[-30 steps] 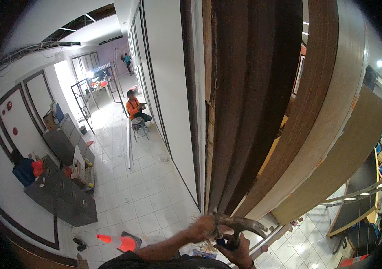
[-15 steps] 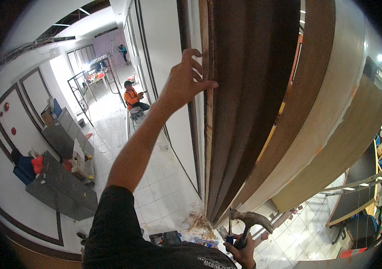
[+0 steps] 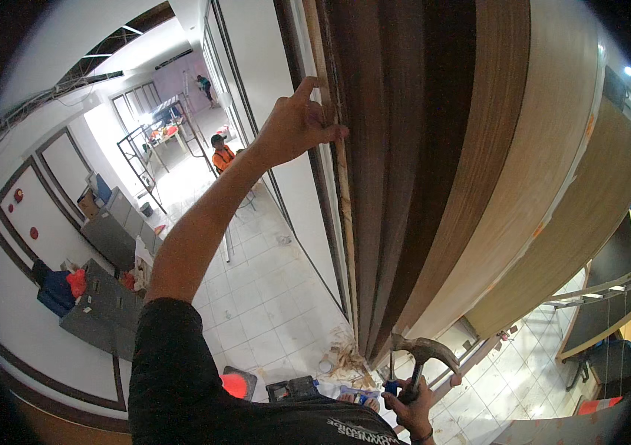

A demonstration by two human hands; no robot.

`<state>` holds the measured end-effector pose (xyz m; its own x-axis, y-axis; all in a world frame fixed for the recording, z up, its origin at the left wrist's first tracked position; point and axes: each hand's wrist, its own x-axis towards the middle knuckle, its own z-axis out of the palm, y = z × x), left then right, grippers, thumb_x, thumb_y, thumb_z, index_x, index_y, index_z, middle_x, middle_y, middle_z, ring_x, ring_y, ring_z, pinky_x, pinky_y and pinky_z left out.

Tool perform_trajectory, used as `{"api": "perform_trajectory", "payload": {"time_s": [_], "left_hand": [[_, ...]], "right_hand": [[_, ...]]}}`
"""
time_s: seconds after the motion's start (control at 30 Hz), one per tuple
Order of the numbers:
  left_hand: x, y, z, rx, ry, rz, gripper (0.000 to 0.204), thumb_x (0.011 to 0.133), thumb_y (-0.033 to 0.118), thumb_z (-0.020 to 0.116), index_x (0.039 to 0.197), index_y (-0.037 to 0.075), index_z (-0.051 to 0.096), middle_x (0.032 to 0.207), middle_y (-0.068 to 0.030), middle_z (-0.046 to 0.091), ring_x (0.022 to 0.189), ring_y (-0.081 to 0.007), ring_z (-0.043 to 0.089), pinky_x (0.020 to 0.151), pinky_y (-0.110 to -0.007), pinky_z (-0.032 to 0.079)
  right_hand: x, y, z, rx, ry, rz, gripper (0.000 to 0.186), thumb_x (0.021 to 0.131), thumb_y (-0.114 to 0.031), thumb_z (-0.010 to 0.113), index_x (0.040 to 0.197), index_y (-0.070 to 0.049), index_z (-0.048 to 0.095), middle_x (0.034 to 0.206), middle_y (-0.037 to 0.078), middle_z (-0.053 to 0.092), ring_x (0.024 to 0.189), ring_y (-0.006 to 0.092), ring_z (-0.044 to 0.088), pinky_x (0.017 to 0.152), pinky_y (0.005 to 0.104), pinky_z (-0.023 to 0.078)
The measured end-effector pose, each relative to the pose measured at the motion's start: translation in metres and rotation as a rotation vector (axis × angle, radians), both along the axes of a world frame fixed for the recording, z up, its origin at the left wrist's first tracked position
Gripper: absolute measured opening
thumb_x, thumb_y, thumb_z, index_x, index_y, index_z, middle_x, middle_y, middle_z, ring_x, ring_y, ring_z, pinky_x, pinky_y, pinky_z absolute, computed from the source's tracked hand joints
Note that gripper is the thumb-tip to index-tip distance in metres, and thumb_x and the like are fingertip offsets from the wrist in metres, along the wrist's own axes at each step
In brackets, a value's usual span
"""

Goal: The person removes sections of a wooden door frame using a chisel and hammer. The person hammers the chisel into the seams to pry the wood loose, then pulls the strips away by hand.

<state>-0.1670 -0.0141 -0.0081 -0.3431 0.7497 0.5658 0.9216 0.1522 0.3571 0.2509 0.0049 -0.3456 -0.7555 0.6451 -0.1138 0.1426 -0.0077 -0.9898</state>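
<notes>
Head view: my left hand (image 3: pixel 295 124) up on the wooden door frame (image 3: pixel 339 185), my right hand (image 3: pixel 410 400) low with a claw hammer (image 3: pixel 421 354).

My left arm stretches straight up and away from my black sleeve, elbow locked, palm against the frame's raw edge, with the thumb on the frame's face and the fingers wrapped round the left side of the strip. Down at the foot of the frame my right fist is closed tight round the hammer's dark handle, head up, just right of the frame's base, with a blue-handled tool (image 3: pixel 390 384) gripped alongside. Wood splinters (image 3: pixel 345 362) lie on the white tiles at the frame's bottom. My hands are well apart.
</notes>
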Motion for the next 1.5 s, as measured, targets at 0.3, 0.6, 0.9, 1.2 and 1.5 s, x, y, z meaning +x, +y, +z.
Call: {"api": "perform_trajectory", "payload": {"time_s": [0.3,0.6,0.9,1.2,1.5], "left_hand": [[-0.019,0.004,-0.009,0.08,0.049,-0.141,0.076,0.077,0.03,0.076,0.132,-0.002,0.032,0.078,-0.0151,0.069,0.075,-0.0202,0.07,0.069,-0.031,0.055],[-0.011,-0.008,-0.014,0.117,-0.39,-0.179,0.07,0.082,0.017,0.071,0.138,0.01,0.03,0.099,-0.0133,0.065,0.087,-0.0184,0.066,0.078,-0.031,0.057],[0.051,-0.107,-0.213,-0.098,-0.732,-0.136,0.019,0.077,0.005,0.071,0.096,0.005,0.068,0.094,-0.0008,0.067,0.083,-0.0106,0.059,0.078,-0.027,0.049],[0.23,-0.096,-0.297,-0.025,-1.358,-0.348,0.038,0.084,0.021,0.069,0.117,0.006,0.061,0.11,-0.0088,0.064,0.106,-0.0175,0.057,0.093,-0.034,0.046],[0.244,-0.102,-0.294,0.167,-1.424,-0.448,0.034,0.084,0.011,0.066,0.117,0.004,0.059,0.116,-0.0083,0.059,0.108,-0.0185,0.057,0.092,-0.036,0.049]], "right_hand": [[0.009,-0.011,-0.019,0.105,-0.106,0.026,0.046,0.069,-0.027,0.083,0.096,0.0,0.056,0.084,0.014,0.069,0.066,0.023,0.068,0.061,0.0328,0.053],[0.023,-0.009,0.001,0.175,-0.113,0.026,0.045,0.068,-0.027,0.083,0.092,0.0,0.056,0.071,0.013,0.066,0.062,0.0198,0.065,0.057,0.0305,0.051],[0.004,0.021,0.0,0.402,-0.056,0.204,0.045,0.065,-0.036,0.084,0.094,-0.007,0.065,0.069,0.007,0.054,0.053,0.0181,0.058,0.049,0.0321,0.045],[-0.029,0.029,0.031,0.379,-0.048,0.385,0.049,0.068,-0.029,0.084,0.091,0.001,0.053,0.056,0.006,0.059,0.049,0.0119,0.059,0.049,0.026,0.047],[-0.049,0.029,0.053,0.291,0.001,0.371,0.046,0.073,-0.028,0.079,0.092,-0.001,0.048,0.059,0.007,0.059,0.052,0.0155,0.059,0.047,0.0286,0.046]]}}
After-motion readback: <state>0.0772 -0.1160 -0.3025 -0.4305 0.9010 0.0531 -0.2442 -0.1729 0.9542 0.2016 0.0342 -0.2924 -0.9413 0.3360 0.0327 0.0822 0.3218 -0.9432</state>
